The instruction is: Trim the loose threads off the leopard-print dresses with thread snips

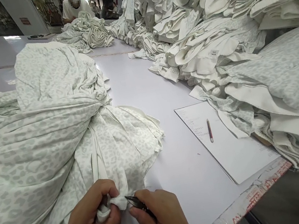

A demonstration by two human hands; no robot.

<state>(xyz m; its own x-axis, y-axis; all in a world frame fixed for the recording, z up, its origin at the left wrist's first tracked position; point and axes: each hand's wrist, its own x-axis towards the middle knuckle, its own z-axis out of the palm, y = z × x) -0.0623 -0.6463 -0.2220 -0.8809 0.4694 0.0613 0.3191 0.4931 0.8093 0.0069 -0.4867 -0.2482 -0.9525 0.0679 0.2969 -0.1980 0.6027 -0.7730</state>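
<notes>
A large bundle of pale green leopard-print fabric (56,143) lies tied up on the white table (145,89) at the left. My left hand (90,222) pinches a bunched white corner of that fabric (119,202) near the front edge. My right hand (163,221) is closed around a small dark pointed tool (136,203), whose tip touches the pinched corner.
A sheet of paper (228,148) with a red pen (210,130) lies at the right front. High stacks of white and printed fabric pieces (222,18) fill the right side. A person in a white shirt (76,7) works at another heap (86,34) at the far end.
</notes>
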